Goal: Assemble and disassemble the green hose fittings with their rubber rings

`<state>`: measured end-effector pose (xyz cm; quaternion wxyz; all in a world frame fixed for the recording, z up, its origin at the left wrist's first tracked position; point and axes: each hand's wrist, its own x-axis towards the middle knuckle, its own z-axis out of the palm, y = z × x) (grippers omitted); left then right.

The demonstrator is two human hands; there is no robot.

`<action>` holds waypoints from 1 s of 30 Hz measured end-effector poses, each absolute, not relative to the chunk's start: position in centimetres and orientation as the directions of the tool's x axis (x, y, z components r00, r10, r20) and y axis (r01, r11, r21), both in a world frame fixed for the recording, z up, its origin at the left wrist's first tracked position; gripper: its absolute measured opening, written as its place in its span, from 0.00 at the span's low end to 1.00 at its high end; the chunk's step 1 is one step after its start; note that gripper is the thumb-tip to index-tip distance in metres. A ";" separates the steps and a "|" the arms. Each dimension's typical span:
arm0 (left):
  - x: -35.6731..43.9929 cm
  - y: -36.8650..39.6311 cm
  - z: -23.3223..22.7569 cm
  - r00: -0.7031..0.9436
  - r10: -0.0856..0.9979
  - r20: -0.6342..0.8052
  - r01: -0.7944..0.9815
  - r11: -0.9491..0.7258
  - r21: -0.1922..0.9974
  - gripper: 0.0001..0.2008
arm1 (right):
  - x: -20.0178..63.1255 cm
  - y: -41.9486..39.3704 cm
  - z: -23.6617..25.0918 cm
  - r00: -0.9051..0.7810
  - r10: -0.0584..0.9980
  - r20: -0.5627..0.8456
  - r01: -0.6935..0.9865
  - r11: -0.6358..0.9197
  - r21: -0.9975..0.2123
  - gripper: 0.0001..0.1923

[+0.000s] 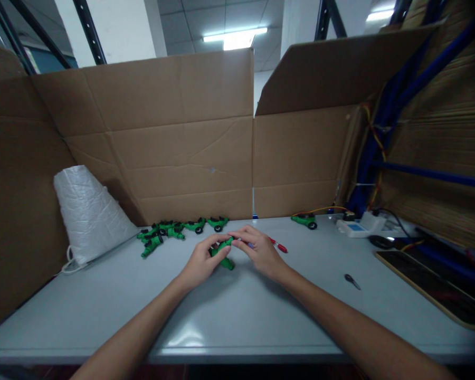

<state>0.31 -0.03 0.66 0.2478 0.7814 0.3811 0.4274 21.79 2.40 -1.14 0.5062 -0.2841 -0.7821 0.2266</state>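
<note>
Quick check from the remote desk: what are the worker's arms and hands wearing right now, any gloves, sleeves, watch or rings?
Nothing that shows. The left hand and the right hand are both bare, with no gloves. Both forearms are uncovered all the way to the bottom edge of the picture, so no sleeves are in view. No watch, wristband or ring can be made out, though the fingers are small and blurred.

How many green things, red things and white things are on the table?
Green plastic toy pieces: about 8; a cluster at the back left, one apart at the back right, one held in the left hand and right hand.
Red pen: 1
White plastic bag: 1
White flat box: 1
Total: about 11
</note>
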 end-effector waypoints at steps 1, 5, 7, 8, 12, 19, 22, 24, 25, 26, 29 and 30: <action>0.3 0.0 0.7 0.342 0.807 0.481 0.383 -0.587 0.713 0.16 | 21.8 2.4 -1.2 -0.336 0.669 0.663 0.235 0.741 -0.629 0.15; 0.2 0.2 0.6 0.338 0.805 0.487 0.381 -0.590 0.712 0.15 | 21.7 2.3 -1.4 -0.378 0.639 0.670 0.303 0.769 -0.562 0.19; 0.2 0.3 0.5 0.334 0.809 0.484 0.367 -0.585 0.723 0.15 | 21.6 2.2 -1.5 -0.404 0.620 0.673 0.326 0.785 -0.527 0.20; 0.2 0.4 0.4 0.332 0.811 0.482 0.355 -0.581 0.733 0.15 | 21.5 2.1 -1.6 -0.417 0.611 0.673 0.335 0.792 -0.511 0.21; 0.2 0.7 0.2 0.320 0.825 0.465 0.295 -0.553 0.779 0.18 | 21.3 2.0 -1.8 -0.449 0.579 0.680 0.355 0.814 -0.459 0.24; 0.1 0.7 -0.2 0.283 0.873 0.396 0.285 -0.471 0.835 0.21 | 21.3 1.8 -1.9 -0.487 0.543 0.684 0.384 0.837 -0.391 0.26; 0.0 0.8 -0.4 0.244 0.915 0.321 0.295 -0.386 0.874 0.24 | 21.3 1.6 -1.8 -0.503 0.551 0.666 0.413 0.830 -0.375 0.29; 0.0 0.9 -0.4 0.224 0.922 0.316 0.281 -0.372 0.885 0.25 | 21.4 1.6 -1.7 -0.519 0.563 0.643 0.428 0.823 -0.374 0.31; 0.0 1.0 -0.4 0.217 0.924 0.316 0.271 -0.368 0.889 0.25 | 21.4 1.5 -1.7 -0.528 0.569 0.630 0.432 0.819 -0.378 0.32; 0.0 1.1 -0.3 0.209 0.925 0.317 0.259 -0.365 0.894 0.24 | 21.4 1.5 -1.7 -0.537 0.574 0.618 0.432 0.816 -0.383 0.34; 0.1 1.3 -0.2 0.166 0.938 0.306 0.208 -0.336 0.918 0.24 | 21.2 1.4 -1.7 -0.560 0.583 0.589 0.406 0.813 -0.418 0.36; 0.1 1.3 -0.1 0.149 0.943 0.296 0.188 -0.321 0.928 0.24 | 21.2 1.4 -1.7 -0.562 0.586 0.584 0.391 0.810 -0.437 0.36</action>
